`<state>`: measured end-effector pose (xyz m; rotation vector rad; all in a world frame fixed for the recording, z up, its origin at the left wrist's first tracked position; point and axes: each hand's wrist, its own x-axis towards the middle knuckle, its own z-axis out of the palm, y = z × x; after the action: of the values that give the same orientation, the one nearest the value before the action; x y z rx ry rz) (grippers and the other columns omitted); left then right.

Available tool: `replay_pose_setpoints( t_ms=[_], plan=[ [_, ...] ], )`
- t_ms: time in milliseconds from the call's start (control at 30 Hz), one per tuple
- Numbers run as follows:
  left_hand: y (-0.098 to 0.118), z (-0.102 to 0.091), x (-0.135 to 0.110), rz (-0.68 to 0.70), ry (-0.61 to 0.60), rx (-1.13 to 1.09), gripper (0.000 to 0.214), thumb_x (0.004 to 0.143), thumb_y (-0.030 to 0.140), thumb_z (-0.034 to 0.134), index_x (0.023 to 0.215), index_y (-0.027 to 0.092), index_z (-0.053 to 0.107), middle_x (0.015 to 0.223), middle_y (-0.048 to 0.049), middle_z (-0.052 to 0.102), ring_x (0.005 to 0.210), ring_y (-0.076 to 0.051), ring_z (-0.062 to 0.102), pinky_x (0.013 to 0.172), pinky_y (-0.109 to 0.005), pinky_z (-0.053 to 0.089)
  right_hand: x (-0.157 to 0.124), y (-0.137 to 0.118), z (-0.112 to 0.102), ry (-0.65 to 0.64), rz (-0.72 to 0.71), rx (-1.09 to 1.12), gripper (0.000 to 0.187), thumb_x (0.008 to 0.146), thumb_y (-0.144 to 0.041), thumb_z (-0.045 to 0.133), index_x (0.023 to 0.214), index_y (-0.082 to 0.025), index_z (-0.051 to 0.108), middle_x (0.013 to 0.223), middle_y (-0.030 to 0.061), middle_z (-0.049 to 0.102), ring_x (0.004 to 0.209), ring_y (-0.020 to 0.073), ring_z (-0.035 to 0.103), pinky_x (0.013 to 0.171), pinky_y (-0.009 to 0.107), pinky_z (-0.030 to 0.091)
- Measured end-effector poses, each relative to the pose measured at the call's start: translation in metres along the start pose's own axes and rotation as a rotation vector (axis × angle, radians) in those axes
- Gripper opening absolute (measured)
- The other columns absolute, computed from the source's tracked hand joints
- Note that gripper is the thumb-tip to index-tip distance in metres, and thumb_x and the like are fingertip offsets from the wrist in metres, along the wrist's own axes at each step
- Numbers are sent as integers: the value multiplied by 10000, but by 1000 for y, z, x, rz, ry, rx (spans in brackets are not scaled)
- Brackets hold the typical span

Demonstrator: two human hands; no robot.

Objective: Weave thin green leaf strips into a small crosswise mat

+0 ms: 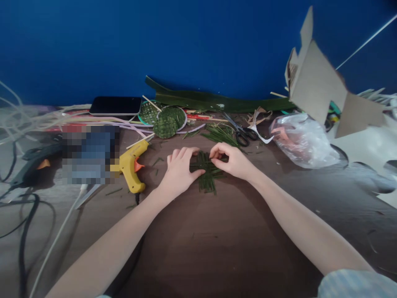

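Note:
A small woven piece of green leaf strips (206, 176) lies flat on the table between my hands, its loose ends sticking out. My left hand (180, 169) rests at its left side, thumb and fingers stretched apart, the thumb touching the weave. At the right side, my right hand (231, 161) has thumb and forefinger pinched on a leaf strip at the edge of the weave. Behind that hand is a pile of cut leaf strips (221, 134), with dark-handled scissors (243, 134) beside it. Round woven leaf discs (166, 126) lie farther back, left of the pile.
A yellow glue gun (132, 167) lies left of my left hand, near a pixelated object (89, 155) and a dark tool (37, 165) with cables. A black tablet or phone (115, 106) and a long leaf (214, 100) sit along the blue wall. Rightward are a plastic bag (305, 140) and cut cardboard (319, 82).

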<state>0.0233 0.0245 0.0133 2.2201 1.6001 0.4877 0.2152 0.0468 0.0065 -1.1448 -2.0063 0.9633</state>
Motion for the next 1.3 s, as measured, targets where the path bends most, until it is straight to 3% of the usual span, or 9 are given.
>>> replay_pose_setpoints(
  t_ms=[433, 633, 767, 1300],
  plan=[
    [-1, 2, -2, 20, 64, -26, 457, 696, 223, 722, 1096, 195, 501, 1160, -81, 519, 1060, -256, 470, 882, -411, 370, 1, 0, 0, -18, 29, 48, 62, 726, -150, 553, 772, -185, 530, 714, -10, 533, 663, 119, 525, 655, 277, 429],
    [-2, 3, 0, 72, 6, -108, 344, 719, 156, 691, 1002, 192, 499, 942, -23, 576, 922, -206, 526, 822, -370, 400, 1, -2, 1, -23, 43, 51, 77, 718, -150, 551, 772, -191, 516, 684, -22, 526, 637, 116, 517, 635, 273, 421],
    [-3, 4, 0, 101, -12, -177, 322, 732, 131, 675, 990, 188, 490, 922, -16, 595, 899, -183, 549, 828, -343, 418, 1, -2, 1, -24, 50, 44, 80, 714, -143, 547, 768, -191, 513, 687, -21, 518, 636, 114, 512, 634, 272, 422],
    [-2, 2, -2, 187, 12, -26, 202, 760, 173, 640, 908, 183, 503, 894, -27, 604, 869, -192, 553, 785, -333, 424, 2, -6, -1, 25, 56, 138, 41, 758, -204, 562, 784, -183, 538, 702, -9, 559, 665, 125, 535, 659, 285, 424]
  ],
)
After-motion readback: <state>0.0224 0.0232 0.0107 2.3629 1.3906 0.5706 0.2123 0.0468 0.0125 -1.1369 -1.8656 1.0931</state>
